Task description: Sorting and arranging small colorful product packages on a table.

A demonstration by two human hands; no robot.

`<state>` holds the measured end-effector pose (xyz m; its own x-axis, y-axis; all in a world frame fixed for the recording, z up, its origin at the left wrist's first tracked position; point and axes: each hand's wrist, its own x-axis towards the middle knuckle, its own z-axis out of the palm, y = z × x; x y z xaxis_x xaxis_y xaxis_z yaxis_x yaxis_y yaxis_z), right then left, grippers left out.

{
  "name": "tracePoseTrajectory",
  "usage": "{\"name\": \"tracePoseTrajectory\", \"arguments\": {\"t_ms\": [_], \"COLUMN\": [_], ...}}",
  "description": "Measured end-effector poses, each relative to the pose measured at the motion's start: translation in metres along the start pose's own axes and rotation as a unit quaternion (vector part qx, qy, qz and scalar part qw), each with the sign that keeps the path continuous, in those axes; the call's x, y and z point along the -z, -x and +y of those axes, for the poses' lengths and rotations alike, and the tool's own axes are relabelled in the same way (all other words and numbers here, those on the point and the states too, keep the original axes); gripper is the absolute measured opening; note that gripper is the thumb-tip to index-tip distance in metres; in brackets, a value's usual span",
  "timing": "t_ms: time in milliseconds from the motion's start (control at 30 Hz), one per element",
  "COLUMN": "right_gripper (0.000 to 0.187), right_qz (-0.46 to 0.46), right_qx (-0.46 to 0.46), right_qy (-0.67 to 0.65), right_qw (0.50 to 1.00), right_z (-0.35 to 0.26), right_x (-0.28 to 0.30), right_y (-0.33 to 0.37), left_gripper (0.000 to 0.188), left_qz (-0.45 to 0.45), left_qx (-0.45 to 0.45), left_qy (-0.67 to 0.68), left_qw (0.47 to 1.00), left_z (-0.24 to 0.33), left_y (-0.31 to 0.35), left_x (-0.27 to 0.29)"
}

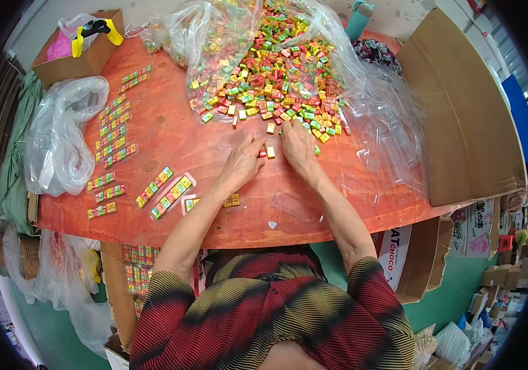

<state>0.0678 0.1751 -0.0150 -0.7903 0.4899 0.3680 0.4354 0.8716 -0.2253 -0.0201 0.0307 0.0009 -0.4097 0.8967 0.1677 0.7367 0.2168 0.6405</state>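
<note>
A big heap of small candy-sized boxes [282, 80], red, yellow and green, spreads over the far middle of the red table. My left hand [244, 163] is curled at the near side of the heap, with a small red box [262, 153] between thumb and fingers. Right beside it stands a yellow box [270, 152], between my two hands. My right hand [299, 147] reaches to the heap's near edge, fingers bent together; what they pinch is hidden. Another loose yellow box [270, 128] lies just beyond the hands.
Short rows of boxes [111, 145] line the table's left side. Nearer are filled clear strips [171, 196], partly behind my left forearm. Clear plastic trays [387, 135] lie at right beside a tall cardboard sheet [461, 111]. A plastic bag [63, 135] and carton [82, 52] sit at left.
</note>
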Motion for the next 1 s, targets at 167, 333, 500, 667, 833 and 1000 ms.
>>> {"name": "tracePoseTrajectory", "arguments": {"t_ms": [167, 333, 500, 667, 833, 1000], "right_gripper": [0.010, 0.018, 0.024, 0.027, 0.031, 0.026], "right_qz": [0.022, 0.039, 0.003, -0.021, -0.006, -0.048], "right_qx": [-0.007, -0.022, 0.028, 0.006, -0.026, 0.009], "right_qy": [-0.029, -0.086, -0.175, -0.174, -0.106, -0.082], "right_qw": [0.999, 0.995, 0.984, 0.985, 0.994, 0.995], "right_z": [-0.007, -0.029, -0.077, -0.070, -0.020, 0.014], "right_x": [0.004, 0.017, -0.001, 0.001, 0.040, 0.029], "right_y": [-0.001, 0.011, 0.024, 0.034, 0.045, 0.054], "left_gripper": [0.044, 0.045, 0.052, 0.062, 0.068, 0.064], "left_qz": [0.036, 0.020, -0.001, -0.027, -0.063, -0.018], "left_qx": [-0.033, -0.009, 0.007, 0.004, 0.040, -0.040], "left_qy": [0.017, 0.036, 0.043, 0.050, 0.065, 0.009], "left_qw": [0.999, 0.999, 0.999, 0.998, 0.995, 0.999], "left_z": [-0.009, -0.022, -0.049, -0.025, -0.022, -0.024], "left_y": [0.003, 0.006, 0.014, 0.019, 0.016, 0.006], "left_x": [0.001, 0.000, 0.019, 0.031, 0.022, 0.006]}}
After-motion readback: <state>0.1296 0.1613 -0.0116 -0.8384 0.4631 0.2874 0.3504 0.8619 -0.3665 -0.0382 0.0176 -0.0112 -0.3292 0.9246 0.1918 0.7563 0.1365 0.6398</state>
